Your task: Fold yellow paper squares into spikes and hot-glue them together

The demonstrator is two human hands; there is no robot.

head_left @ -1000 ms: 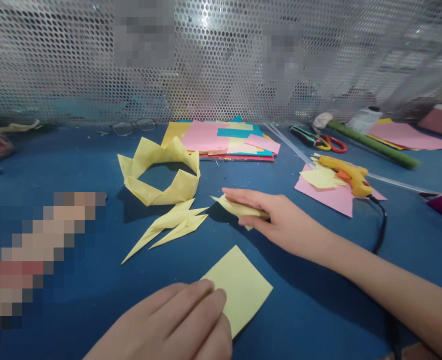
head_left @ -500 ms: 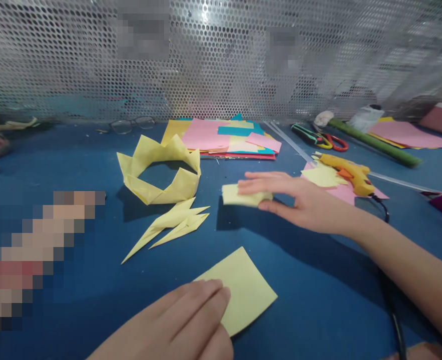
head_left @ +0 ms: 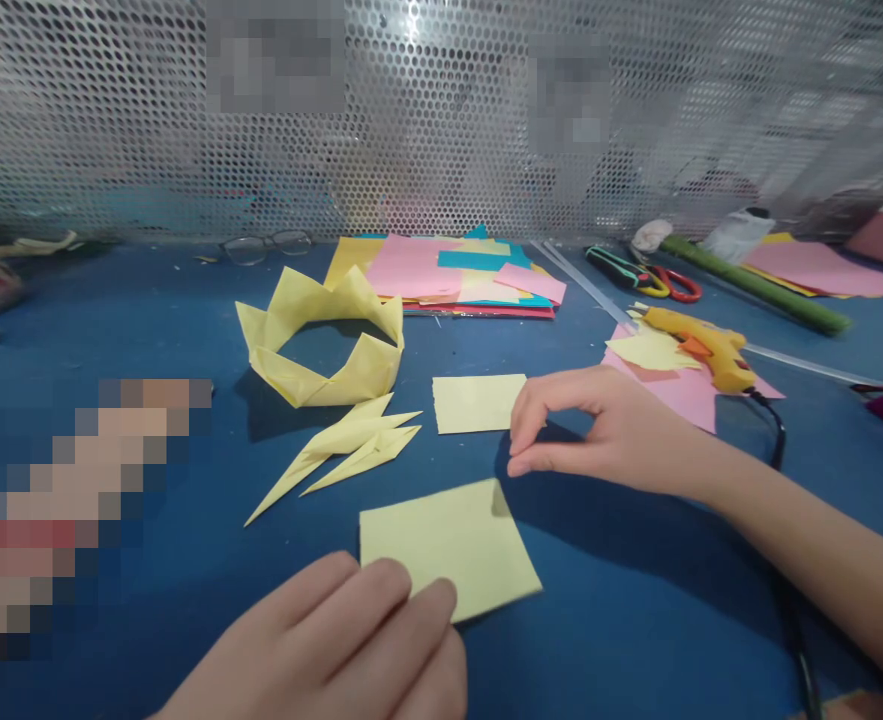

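My left hand [head_left: 343,640] is closed on the near edge of a square of pale yellow paper [head_left: 441,545], its thumb hidden. My right hand [head_left: 583,430] hovers past it with fingers bent and the thumb a little apart, nothing between them. Beside its fingertips a small yellow paper rectangle [head_left: 475,403] lies flat on the blue tabletop [head_left: 208,620]. To the left stands a ring of folded yellow paper [head_left: 302,385] with pointed tips, like a crown. Pointed folded yellow paper pieces [head_left: 336,440] rest in front of that ring.
A yellow glue gun [head_left: 700,335] lies on pink and yellow scraps, its black cord [head_left: 797,630] running along the right. Stacked coloured paper [head_left: 411,265], glasses [head_left: 265,247], scissors [head_left: 673,284] and a green stick [head_left: 763,285] are farther back. Perforated metal mesh [head_left: 441,130] rises behind. A pixelated shape [head_left: 73,490] covers the left.
My right hand has let go of the small rectangle, which now lies flat, and has drawn nearer to me. The square paper has turned in my left hand.
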